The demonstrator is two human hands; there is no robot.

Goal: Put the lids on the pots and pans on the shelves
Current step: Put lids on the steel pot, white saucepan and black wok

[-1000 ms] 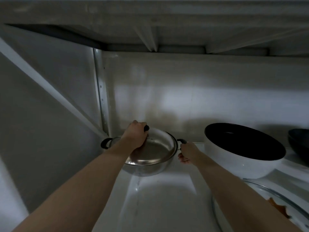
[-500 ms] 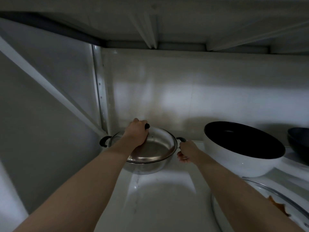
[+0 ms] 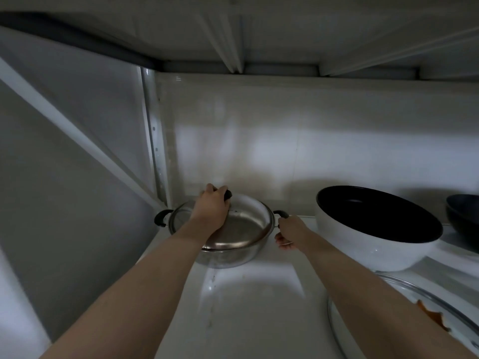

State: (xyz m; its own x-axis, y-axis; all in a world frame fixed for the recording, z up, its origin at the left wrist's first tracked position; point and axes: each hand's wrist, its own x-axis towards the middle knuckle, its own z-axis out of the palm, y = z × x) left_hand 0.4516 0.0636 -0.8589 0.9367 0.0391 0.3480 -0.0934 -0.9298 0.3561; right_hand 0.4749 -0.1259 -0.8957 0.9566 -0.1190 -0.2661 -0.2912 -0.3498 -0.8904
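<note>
No brand, label or writing can be read on anything here; the light is dim and the surfaces are plain. The left hand (image 3: 211,209) reaches forward with the arm stretched out from about 7 o'clock, its fingers curled over the dark knob (image 3: 228,195) of the steel lid (image 3: 241,229), gripping it from above; the lid lies tilted on the steel pot (image 3: 225,257), its near edge resting at the pot's rim and its far side raised. The right hand (image 3: 291,233) comes in from about 5 o'clock, wrist straight, fingers curled round the pot's right handle (image 3: 281,214), holding it. The pot stands on the white shelf (image 3: 248,301) near its back left corner, with a second black handle (image 3: 161,218) sticking out at 9 o'clock from it. At 3 o'clock from the pot, near but apart, sits a white pan (image 3: 373,242) with a black inside, uncovered; beyond it at the right edge is a dark bowl (image 3: 464,218); a glass lid (image 3: 404,320) lies on the shelf at 5 o'clock, partly hidden by the right forearm.
</note>
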